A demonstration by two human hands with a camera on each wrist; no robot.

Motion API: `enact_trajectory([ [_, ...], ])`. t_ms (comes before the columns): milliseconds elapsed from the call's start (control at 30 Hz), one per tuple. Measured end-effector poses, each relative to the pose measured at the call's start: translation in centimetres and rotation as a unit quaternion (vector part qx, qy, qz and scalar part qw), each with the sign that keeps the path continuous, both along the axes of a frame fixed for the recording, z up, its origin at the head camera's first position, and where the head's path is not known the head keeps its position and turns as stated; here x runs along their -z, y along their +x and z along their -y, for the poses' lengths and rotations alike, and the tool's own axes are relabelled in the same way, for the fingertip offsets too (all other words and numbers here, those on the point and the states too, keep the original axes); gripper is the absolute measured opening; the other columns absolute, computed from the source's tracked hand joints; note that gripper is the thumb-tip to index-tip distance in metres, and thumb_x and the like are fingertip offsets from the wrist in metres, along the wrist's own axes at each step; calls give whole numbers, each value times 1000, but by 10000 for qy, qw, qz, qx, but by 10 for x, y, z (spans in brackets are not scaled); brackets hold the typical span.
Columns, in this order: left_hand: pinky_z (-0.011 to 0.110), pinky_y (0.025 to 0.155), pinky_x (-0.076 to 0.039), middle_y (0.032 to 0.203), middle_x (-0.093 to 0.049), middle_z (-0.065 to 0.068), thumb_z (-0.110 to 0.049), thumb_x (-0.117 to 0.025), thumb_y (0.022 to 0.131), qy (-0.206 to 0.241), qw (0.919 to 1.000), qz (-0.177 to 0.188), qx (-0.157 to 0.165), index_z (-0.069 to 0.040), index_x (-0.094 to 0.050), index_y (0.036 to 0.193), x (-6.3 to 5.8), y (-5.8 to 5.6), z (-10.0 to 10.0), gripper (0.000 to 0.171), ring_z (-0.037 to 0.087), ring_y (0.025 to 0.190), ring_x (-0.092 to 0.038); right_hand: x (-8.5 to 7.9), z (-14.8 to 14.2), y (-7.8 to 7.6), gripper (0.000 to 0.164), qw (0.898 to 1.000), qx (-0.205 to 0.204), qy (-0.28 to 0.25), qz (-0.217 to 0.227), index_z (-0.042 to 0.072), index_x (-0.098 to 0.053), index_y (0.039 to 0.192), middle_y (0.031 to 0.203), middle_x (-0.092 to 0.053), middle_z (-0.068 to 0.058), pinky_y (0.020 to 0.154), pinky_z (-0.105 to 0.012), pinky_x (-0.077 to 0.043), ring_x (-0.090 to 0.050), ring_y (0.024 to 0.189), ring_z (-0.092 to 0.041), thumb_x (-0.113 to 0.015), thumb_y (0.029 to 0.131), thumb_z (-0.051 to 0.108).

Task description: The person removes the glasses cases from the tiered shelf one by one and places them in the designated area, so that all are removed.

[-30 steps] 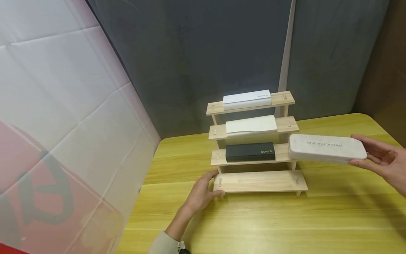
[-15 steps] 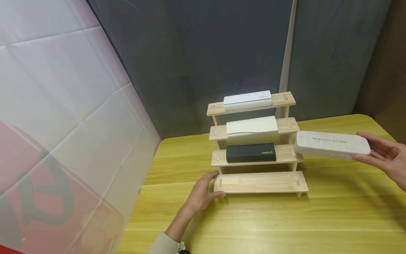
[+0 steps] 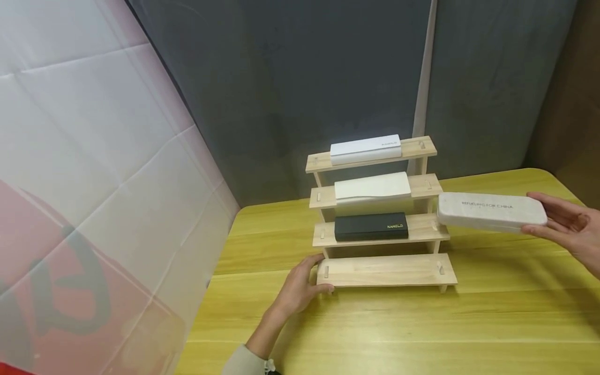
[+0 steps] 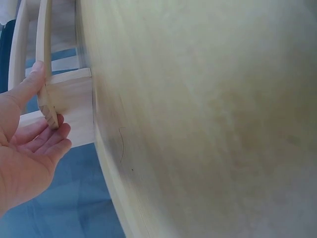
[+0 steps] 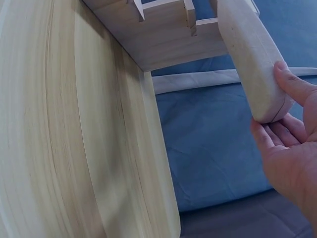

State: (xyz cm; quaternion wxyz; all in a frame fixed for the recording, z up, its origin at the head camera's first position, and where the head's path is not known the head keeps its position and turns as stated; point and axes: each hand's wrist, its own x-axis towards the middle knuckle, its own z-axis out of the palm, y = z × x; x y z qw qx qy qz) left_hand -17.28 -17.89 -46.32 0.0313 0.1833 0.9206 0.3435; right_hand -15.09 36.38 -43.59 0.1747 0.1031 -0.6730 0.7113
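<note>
A stepped wooden rack (image 3: 384,270) with several shelves stands on the yellow table (image 3: 375,333). Its top shelf carries a white box (image 3: 365,149), the one below a cream case (image 3: 372,186), the third a black box (image 3: 370,226); the lowest shelf is bare. My left hand (image 3: 300,286) grips the left end of the lowest shelf (image 4: 48,101), thumb on top, fingers under. My right hand (image 3: 564,226) holds a beige felt case (image 3: 491,211) by its right end, in the air just right of the rack's third shelf. The right wrist view shows thumb and fingers pinching the case (image 5: 252,64).
A grey-blue fabric backdrop (image 3: 328,78) hangs behind the table. A white and pink cloth (image 3: 84,198) slopes along the left. The table's rounded right corner (image 3: 553,179) lies past the held case.
My right hand has carried the beige case a little to the right and up, away from the rack's third shelf. The left hand has stayed on the lowest shelf.
</note>
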Motion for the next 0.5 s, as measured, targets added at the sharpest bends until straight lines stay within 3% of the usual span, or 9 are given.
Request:
enact_trajectory([
  [267, 53, 119, -44, 153, -55, 19, -26, -89, 86, -20, 10000, -6, 8, 0, -52, 152, 1, 0, 0, 81, 39, 143, -50, 3, -5, -1, 70, 9997, 73, -105, -184, 8, -67, 144, 128, -69, 19, 91, -4, -49, -65, 111, 11, -66, 86, -31],
  [500, 53, 119, -43, 153, -55, 19, -26, -89, 86, -2, 10000, -9, 24, 0, -51, 152, 1, -1, 0, 81, 40, 144, -50, 11, -11, -5, 69, 9979, -85, -549, -323, 5, -67, 142, 126, -71, 15, 91, -6, -50, -67, 110, 8, -64, 85, -34],
])
